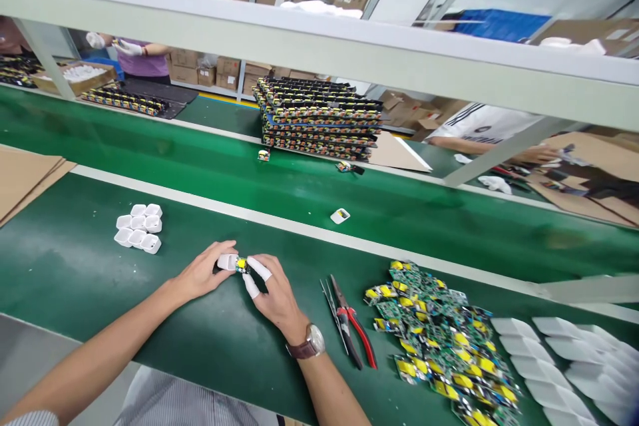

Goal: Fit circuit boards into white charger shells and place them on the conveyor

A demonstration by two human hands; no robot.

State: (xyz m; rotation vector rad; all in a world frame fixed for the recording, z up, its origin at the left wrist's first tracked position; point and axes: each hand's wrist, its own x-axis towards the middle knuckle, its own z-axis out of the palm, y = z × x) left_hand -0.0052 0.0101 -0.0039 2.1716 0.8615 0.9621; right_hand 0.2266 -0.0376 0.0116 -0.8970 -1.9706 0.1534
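Note:
My left hand (202, 271) grips a small white plastic housing (227, 261) between thumb and fingers. Opposite it, my right hand (272, 289), with white finger cots on thumb and index finger, pinches a small circuit board (241, 265) with a yellow component. The board sits at the mouth of the housing; how far inside it reaches I cannot tell. Left of my hands stands a cluster of several white housings (138, 221). On the right lie red-and-black pliers (352, 326) beside metal tweezers (334, 313), then a pile of circuit boards (444, 339).
White housings (544, 366) lie in rows at the right. Along the green conveyor belt (294, 190) rest a filled housing (340, 215) and loose boards (263, 156). Stacked trays of boards (319, 120) stand beyond. A shelf beam (319, 46) crosses overhead. Two co-workers sit across.

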